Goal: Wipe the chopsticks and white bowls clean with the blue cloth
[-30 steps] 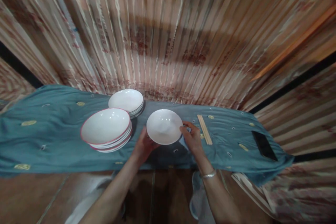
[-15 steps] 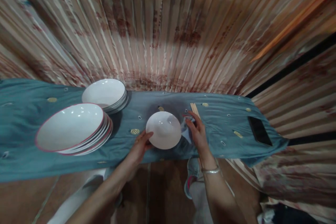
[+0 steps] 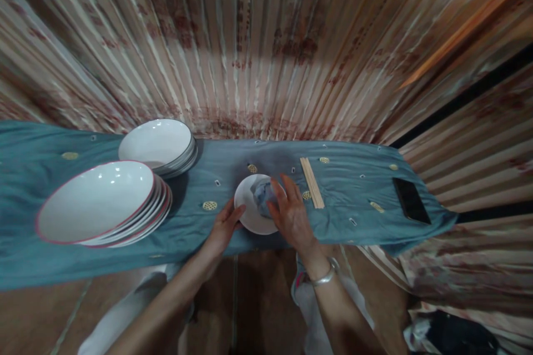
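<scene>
Bowl (image 3: pixel 252 221) over counter (image 3: pixel 227 158), left of sticks (image 3: pixel 312 183). Left hand (image 3: pixel 224 226) grips rim; right hand (image 3: pixel 292 216) holds bunched cloth (image 3: pixel 262 198) inside. Step: apparently wiping. Next move likely wants bowl steady, cloth pressed round.

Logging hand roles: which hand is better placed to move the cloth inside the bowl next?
Likely the right hand, holding the cloth inside the bowl; the left hand holds the bowl's edge.

Room between stacked bowls (image 3: pixel 100 199) and left hand (image 3: pixel 224 227)
</scene>
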`<state>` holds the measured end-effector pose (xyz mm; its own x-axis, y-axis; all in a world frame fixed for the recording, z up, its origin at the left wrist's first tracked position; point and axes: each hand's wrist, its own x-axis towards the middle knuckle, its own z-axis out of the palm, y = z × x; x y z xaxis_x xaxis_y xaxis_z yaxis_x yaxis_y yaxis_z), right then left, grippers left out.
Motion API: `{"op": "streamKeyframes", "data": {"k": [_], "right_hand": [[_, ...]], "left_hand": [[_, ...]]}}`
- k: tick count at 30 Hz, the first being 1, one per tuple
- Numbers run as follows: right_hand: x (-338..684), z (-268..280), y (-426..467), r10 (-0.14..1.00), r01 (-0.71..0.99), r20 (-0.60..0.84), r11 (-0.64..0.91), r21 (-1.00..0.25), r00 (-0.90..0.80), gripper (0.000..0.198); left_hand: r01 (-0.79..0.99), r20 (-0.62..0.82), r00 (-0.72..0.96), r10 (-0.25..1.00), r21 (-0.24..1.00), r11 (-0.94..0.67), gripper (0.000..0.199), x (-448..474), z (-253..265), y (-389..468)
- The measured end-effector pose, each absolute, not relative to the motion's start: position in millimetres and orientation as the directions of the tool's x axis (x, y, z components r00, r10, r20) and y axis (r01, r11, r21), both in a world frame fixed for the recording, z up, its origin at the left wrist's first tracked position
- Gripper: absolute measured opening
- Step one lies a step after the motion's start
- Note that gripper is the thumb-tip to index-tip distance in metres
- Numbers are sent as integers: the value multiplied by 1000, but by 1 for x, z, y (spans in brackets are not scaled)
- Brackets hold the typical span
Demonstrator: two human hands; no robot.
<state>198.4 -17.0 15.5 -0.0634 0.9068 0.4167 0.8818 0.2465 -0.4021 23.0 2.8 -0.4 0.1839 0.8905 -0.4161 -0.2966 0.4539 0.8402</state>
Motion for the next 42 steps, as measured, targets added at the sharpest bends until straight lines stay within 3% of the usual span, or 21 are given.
{"op": "streamKeyframes", "data": {"k": [4, 10, 16, 27, 34, 38, 42], "right_hand": [[196, 20, -23, 916, 867, 335, 343, -362, -222, 38], [194, 3, -14, 979, 941, 169, 164, -296, -118, 37], [192, -4, -1, 970, 904, 237, 152, -399, -58, 51], [189, -6, 21, 962, 724, 251, 247, -644, -105, 54], [185, -5, 32, 960, 544, 256, 277, -792, -116, 43], [182, -7, 36, 935, 518, 343, 337, -786, -88, 33], [184, -4, 29, 915, 598, 402, 341, -725, -33, 25]], "left_hand": [[-307, -393, 181, 902, 848, 431, 76, 26, 2, 2], [-280, -401, 156, 903, 858, 430, 76, 28, 5, 2], [-264, -425, 142, 894, 854, 448, 69, 27, 3, 2], [-281, -409, 175, 896, 851, 444, 62, 24, -2, 5], [-264, -354, 174, 919, 882, 390, 69, 25, 1, 2], [-277, -332, 224, 916, 880, 387, 78, 23, 1, 3], [-266, -362, 217, 907, 872, 411, 76, 22, -3, 5]]}}
